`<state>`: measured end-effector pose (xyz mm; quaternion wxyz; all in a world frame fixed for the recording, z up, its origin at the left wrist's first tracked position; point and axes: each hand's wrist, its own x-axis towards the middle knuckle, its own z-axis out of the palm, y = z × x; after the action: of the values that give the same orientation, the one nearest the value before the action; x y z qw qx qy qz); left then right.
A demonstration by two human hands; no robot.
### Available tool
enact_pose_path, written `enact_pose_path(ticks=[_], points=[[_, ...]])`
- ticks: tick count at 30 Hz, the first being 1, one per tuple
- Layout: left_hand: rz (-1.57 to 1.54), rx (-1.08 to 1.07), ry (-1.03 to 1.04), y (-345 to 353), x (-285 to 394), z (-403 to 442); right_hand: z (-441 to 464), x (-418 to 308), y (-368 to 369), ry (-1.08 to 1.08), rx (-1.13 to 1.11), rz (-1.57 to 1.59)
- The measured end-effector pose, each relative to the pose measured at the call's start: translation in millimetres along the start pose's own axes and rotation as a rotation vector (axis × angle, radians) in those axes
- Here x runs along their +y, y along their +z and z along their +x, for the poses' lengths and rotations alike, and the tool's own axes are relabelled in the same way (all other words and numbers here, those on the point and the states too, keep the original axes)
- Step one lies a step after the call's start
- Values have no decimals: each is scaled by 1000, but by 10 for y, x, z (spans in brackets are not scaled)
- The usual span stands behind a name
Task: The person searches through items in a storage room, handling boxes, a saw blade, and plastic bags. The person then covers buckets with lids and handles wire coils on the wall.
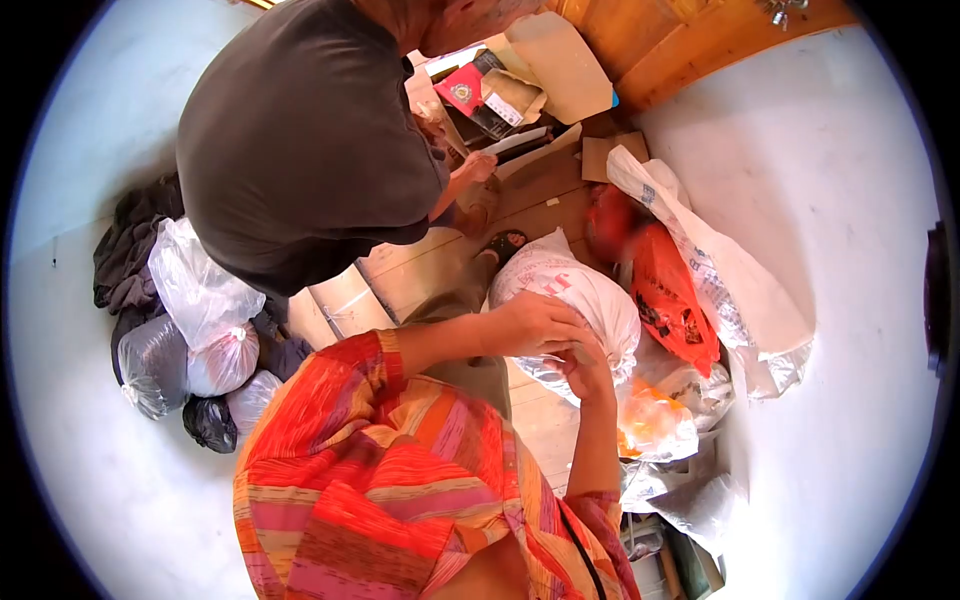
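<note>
My left hand (540, 324) and my right hand (583, 368) meet over a plump white sack (572, 278) with red print. The fingers of both hands are bent and pressed together at the sack's near side. What they pinch, if anything, is hidden between them. The sack bulges beyond my hands, and a narrow corner of it points up at the far end. Just right of it lies a red plastic bag (672, 300).
A co-worker in a dark shirt (310, 150) bends beside an open cardboard box (560, 60) holding a red booklet (462, 90). Stuffed plastic bags (205, 300) lie at left. A large white woven sack (715, 250) and an orange-white bag (655, 420) lie along the right wall.
</note>
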<state>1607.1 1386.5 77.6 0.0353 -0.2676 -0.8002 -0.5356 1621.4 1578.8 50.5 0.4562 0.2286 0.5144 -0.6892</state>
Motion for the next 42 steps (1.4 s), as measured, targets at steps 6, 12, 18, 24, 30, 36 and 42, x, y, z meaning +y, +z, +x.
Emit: enact_pose_path(ticks=[6, 12, 18, 24, 30, 36, 42], points=[[-60, -156, 54, 382, 338, -134, -63, -82, 139, 215, 189, 196], [-131, 12, -329, 512, 407, -258, -171, -156, -345, -72, 108, -18], [-1017, -6, -1193, 395, -224, -581, -430, -77, -655, -167, 337, -412], [-551, -159, -857, 412, -90, -433, -608, 131, -478, -141, 297, -142], [-315, -175, -469, 440, 435, -282, -622, 252, -183, -181, 182, -7], [-18, -190, -578, 563, 561, -319, -737, 154, 68, -130, 87, -205], [-7, -129, -512, 287, 289, -223, -674, 240, -3, -178, 198, -342]])
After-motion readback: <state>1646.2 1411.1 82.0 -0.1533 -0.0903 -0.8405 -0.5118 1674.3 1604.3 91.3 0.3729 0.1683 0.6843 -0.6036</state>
